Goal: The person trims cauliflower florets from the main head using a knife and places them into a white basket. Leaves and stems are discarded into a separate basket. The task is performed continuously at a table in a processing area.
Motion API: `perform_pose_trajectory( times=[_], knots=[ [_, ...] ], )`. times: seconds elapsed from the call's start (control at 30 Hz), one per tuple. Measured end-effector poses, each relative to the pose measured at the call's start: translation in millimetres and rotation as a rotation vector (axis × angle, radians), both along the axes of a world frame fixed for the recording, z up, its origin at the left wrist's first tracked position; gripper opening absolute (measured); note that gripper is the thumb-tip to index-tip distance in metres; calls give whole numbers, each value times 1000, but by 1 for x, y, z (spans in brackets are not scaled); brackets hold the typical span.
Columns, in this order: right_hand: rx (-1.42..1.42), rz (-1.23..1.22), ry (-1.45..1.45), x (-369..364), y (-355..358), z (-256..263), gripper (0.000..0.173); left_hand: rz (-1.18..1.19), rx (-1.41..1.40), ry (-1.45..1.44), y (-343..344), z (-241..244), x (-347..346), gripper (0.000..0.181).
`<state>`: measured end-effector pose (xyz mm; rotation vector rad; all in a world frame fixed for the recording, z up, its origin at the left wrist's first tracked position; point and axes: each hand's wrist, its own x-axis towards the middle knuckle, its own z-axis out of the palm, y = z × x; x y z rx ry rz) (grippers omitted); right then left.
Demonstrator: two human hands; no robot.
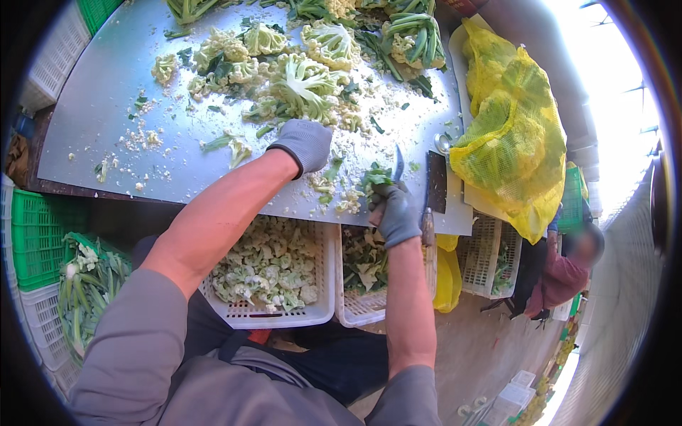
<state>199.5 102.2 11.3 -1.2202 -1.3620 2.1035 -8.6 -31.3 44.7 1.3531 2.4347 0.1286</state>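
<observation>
My left hand (305, 142), in a grey knit glove, lies against the near side of a cut cauliflower head (305, 85) on the metal tabletop (90, 138); whether its hidden fingers grip the head cannot be told. In a darker grey glove, my right hand (395, 212) is closed on the handle of a curved-blade knife (398, 164), its tip pointing away from me. Green leaf pieces (377, 177) are beside that hand's fingers. Cauliflower pieces (221, 48), leaves and crumbs lie scattered across the tabletop.
Below the table edge stand a white crate of florets (326, 314) and another of leaf scraps (367, 318). Yellow mesh sacks (511, 133) lie at the right. Near the table's right edge is a wooden-handled cleaver (437, 183). Green crates (40, 239) stand left; a person (559, 277) is at far right.
</observation>
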Motion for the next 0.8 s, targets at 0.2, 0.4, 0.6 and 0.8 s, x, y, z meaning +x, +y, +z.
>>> perform_pose_trajectory(
  times=[0.2, 0.4, 0.6, 0.8],
  knots=[
    [132, 51, -231, -24, -16, -1, 16, 28, 139, 21, -11, -18, 2, 24],
    [-69, -70, 3, -5, -11, 3, 17, 72, 392, 14, -26, -14, 10, 19],
    [-2, -90, 191, 81, -22, 54, 41, -74, 517, -476, -20, 7, 106, 20],
    [299, 155, -245, 176, -30, 79, 49, -380, 319, -579, -4, -3, 213, 47]
  ],
)
